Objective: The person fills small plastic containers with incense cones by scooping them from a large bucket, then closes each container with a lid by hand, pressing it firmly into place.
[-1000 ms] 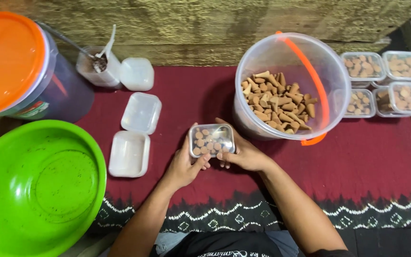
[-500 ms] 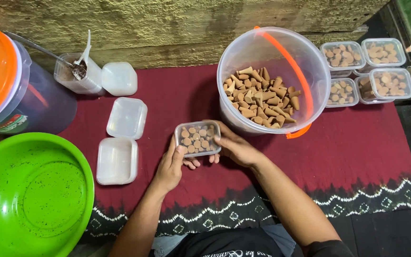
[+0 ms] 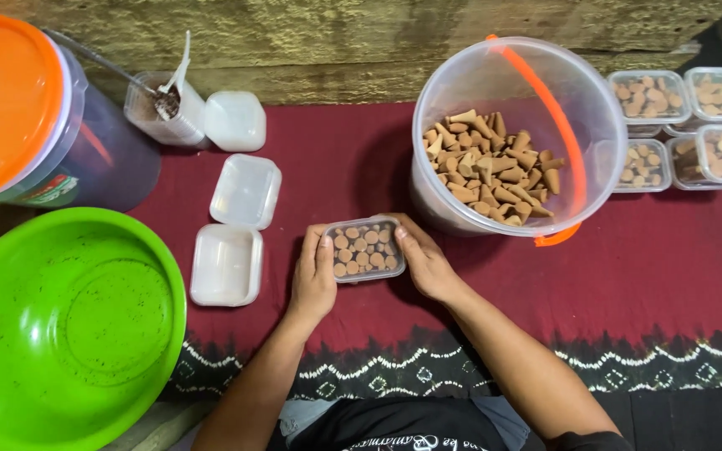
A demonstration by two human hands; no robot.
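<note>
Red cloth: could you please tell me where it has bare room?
Bare red cloth lies right of the right hand, below the bucket. Crowded: white lids beside the left hand; filled boxes far right.

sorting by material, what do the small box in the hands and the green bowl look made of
Small clear rectangular box: looks like thin glossy plastic, since the brown cones inside show through its lid. Large green round bowl: likely moulded plastic, uniformly bright with a soft sheen.
</note>
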